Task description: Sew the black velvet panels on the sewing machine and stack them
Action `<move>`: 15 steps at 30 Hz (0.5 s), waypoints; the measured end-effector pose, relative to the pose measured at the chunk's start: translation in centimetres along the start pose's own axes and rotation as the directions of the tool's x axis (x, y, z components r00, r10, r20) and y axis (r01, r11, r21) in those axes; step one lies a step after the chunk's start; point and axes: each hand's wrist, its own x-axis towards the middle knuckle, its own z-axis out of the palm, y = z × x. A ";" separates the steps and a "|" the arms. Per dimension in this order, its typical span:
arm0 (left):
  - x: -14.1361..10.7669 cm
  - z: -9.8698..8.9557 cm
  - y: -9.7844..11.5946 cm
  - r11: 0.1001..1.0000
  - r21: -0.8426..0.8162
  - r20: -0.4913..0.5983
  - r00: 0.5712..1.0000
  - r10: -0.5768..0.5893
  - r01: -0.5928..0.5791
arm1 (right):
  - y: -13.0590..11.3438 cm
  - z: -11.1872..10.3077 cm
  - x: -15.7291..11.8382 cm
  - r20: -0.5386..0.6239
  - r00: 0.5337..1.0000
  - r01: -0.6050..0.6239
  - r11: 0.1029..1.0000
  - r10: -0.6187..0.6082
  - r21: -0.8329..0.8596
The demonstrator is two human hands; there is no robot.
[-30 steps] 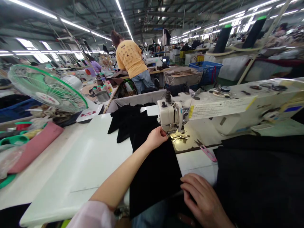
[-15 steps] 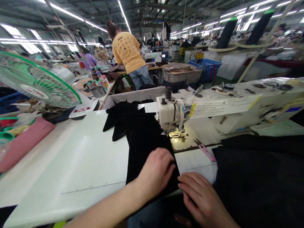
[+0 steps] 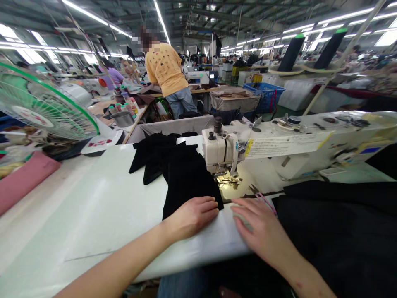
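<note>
Black fabric pieces [image 3: 186, 178] lie on the pale table left of the sewing machine [image 3: 220, 151]. My left hand [image 3: 195, 215] rests on the near edge of the fabric, its fingers close together and pointing right. My right hand [image 3: 257, 221] lies on the table just right of the fabric, fingers spread and holding nothing. Pink-handled thread snips [image 3: 266, 203] lie beyond my right hand, which partly covers them. The lit needle plate [image 3: 228, 180] is in front of both hands.
A larger black cloth [image 3: 338, 231] covers the right side. At left stand a green-rimmed fan [image 3: 34, 116] and pink material [image 3: 26, 180]. A person in a yellow shirt [image 3: 164, 68] leans over a table beyond. Two thread cones [image 3: 291, 54] stand at upper right.
Both hands have moved forward toward the machine. The fabric's near end has shifted away from the table's front edge, and my left hand has flattened. My right hand now partly covers the snips.
</note>
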 end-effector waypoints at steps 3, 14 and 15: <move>0.4 0.1 -2.2 0.997 -0.071 0.000 1.000 -0.015 0.015 | 3.7 -3.5 -0.9 -0.090 0.990 -0.131 0.964 0.113 -0.231; 2.0 -0.8 -8.0 0.948 -0.211 0.100 0.970 -0.221 0.238 | 9.5 -8.2 -3.1 -0.094 0.976 -0.206 0.970 0.195 -0.128; 2.2 -0.9 -7.9 0.943 -0.192 0.108 0.961 -0.255 0.272 | 8.6 -9.3 -3.1 -0.174 0.956 -0.256 0.961 0.237 -0.099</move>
